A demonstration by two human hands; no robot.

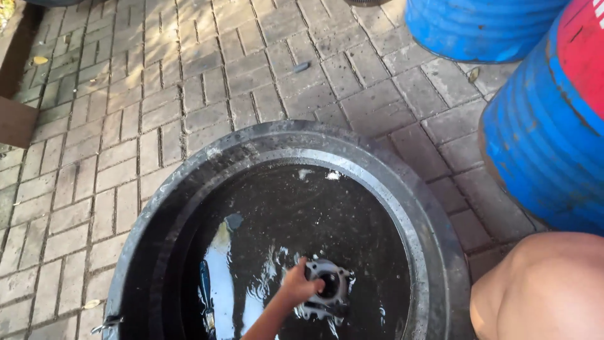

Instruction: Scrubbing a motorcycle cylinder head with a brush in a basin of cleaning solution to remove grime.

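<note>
L hand [297,286] clamped on metal engine part [328,288] in black tub [434,220], half sunk in dark water; R hand out of frame.

A round black rubber tub [440,252] is filled with dark, glossy water [270,214] in which pale blue sky is mirrored, and a silvery grey metal engine part with a dark round bore [328,284] is seen at its surface. The grey-brown brick paving [126,126] is laid in a staggered pattern and dappled with sunlight. Two ribbed bright blue steel drums [541,157] are seen, one marked with a red patch.
</note>
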